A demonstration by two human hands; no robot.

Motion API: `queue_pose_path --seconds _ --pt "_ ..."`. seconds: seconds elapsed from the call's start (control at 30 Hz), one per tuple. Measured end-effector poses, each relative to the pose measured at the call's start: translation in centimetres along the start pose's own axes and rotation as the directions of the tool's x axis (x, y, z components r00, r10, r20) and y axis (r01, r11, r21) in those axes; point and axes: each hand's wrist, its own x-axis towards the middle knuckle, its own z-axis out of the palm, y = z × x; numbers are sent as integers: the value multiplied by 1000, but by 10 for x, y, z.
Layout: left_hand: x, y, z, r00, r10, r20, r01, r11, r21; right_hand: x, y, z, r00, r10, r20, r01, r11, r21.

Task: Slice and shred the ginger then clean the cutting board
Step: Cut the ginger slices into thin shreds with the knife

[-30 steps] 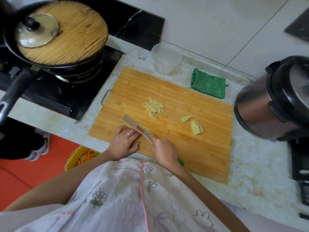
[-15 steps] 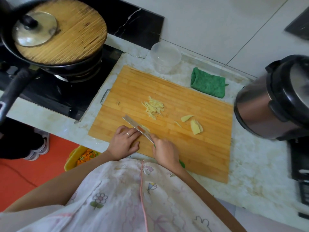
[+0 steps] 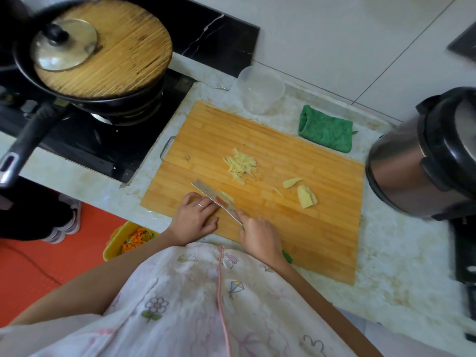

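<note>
While the right hand [image 3: 260, 234] is wrapped around the green-handled knife [image 3: 219, 200], the left hand [image 3: 194, 217] rests flat-curled on the cutting board [image 3: 296, 235], fingertips pressed up against the near side of the blade. A small pale piece of ginger [image 3: 228, 196] shows just beyond the blade, right by those fingertips; whether the left hand actually pins it down I cannot tell, since the blade hides the contact. The two hands sit close together at the board's near edge.

This looks like the shredding step, partway through. A heap of finished ginger shreds [image 3: 242, 164] lies toward the middle of the board, and two uncut ginger slices [image 3: 306, 196] wait well apart to the right. So the cutting is not done, and the cleaning has not begun: the green cloth [image 3: 325, 132] lies folded on the counter beyond the board, untouched, near an empty clear container [image 3: 260, 88].

The next move, I would judge, calls for short careful strokes through the piece under the blade, with the left fingertips kept tucked back, since they sit very near the edge.
</note>
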Motion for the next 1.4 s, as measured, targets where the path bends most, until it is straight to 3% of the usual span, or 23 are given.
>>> queue_pose_path --seconds 1.4 --pt "-2 1 3 1000 -12 1 12 1000 0 0 2 0 1000 3 4 -3 1000 -23"
